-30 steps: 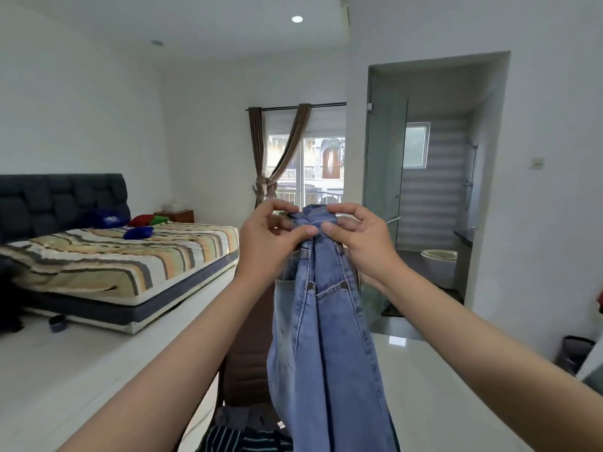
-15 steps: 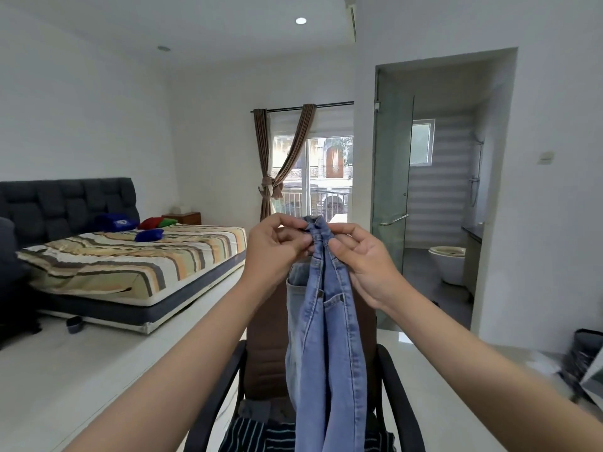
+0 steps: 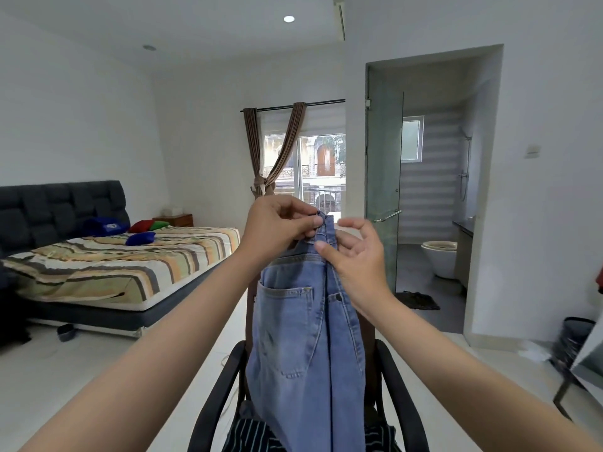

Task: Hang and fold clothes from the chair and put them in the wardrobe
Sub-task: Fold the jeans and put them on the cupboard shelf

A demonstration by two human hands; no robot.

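Note:
A pair of light blue jeans (image 3: pixel 303 340) hangs in front of me, held up by its waistband, with a back pocket facing me. My left hand (image 3: pixel 277 223) pinches the waistband's top edge. My right hand (image 3: pixel 355 256) is beside the waistband with its fingers spread and its thumb resting on the denim. Below the jeans stands a brown chair with black armrests (image 3: pixel 222 389). A dark striped garment (image 3: pixel 251 435) lies on its seat. No wardrobe is in view.
A bed (image 3: pixel 130 265) with a striped cover stands at the left, a curtained window (image 3: pixel 306 164) behind. A glass door (image 3: pixel 383 190) opens onto a bathroom with a toilet (image 3: pixel 440 259) at the right. A black bin (image 3: pixel 574 340) sits at the far right.
My right hand has loosened from its pinch and its fingers have spread. The jeans have turned, so a back pocket now shows. The view has tilted down toward the chair.

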